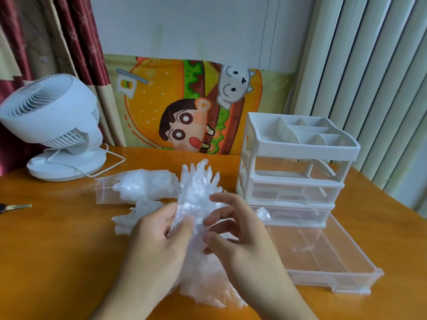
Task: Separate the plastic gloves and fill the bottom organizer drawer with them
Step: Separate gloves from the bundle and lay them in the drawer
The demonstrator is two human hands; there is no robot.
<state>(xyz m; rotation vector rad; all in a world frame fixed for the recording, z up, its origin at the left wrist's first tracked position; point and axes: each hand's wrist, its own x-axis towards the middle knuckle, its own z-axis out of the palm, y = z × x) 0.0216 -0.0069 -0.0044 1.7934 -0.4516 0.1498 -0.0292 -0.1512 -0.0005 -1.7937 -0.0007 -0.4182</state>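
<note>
A stack of thin clear plastic gloves [198, 188] stands up between my hands, its fingers pointing away from me. My left hand [157, 234] pinches the stack's near left side. My right hand [233, 229] pinches its right side with curled fingers. More loose gloves [129, 218] lie to the left on the table. A clear zip bag [138, 188] holding more gloves lies behind them. The white organizer [293, 167] stands at the right, and its clear bottom drawer [323, 257] is pulled far out toward me. A crumpled glove [263, 213] lies at the drawer's back left.
A white desk fan [55, 125] with its cord stands at the back left of the orange table [46, 250]. A key [16, 207] lies at the left edge. A cartoon cushion [191, 105] leans against the wall behind.
</note>
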